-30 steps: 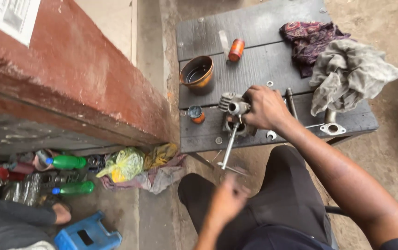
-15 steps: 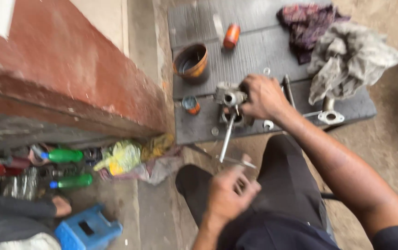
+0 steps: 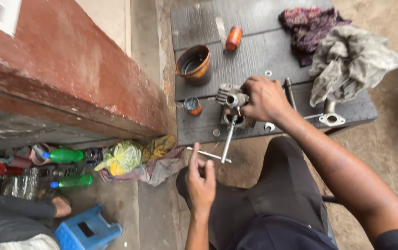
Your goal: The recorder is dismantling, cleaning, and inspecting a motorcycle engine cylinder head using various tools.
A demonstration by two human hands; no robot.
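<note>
The right hand (image 3: 265, 98) is clamped over a grey finned metal engine part (image 3: 233, 98) near the middle of the frame, fingers wrapped on its right side, pressing it on the dark wooden bench (image 3: 254, 55). The left hand (image 3: 200, 180), lower centre, pinches the crossbar of a T-handle wrench (image 3: 225, 141) between thumb and fingers; the wrench's shaft runs up into the engine part.

On the bench, counted: one rusty orange cup (image 3: 193, 62) at upper centre, one small orange canister (image 3: 233, 38) lying above it, and one small orange-sided tin (image 3: 192, 105) just left of the engine part. Two rags lie at the upper right, one dark patterned rag (image 3: 308, 25) and one grey rag (image 3: 349, 58) overlapping it. One metal flanged pipe (image 3: 331, 115) sits at the bench's right edge.

On the ground at lower left are two green plastic bottles (image 3: 64, 156), one yellow-green bag (image 3: 121, 157) and one blue plastic stool (image 3: 88, 229).
</note>
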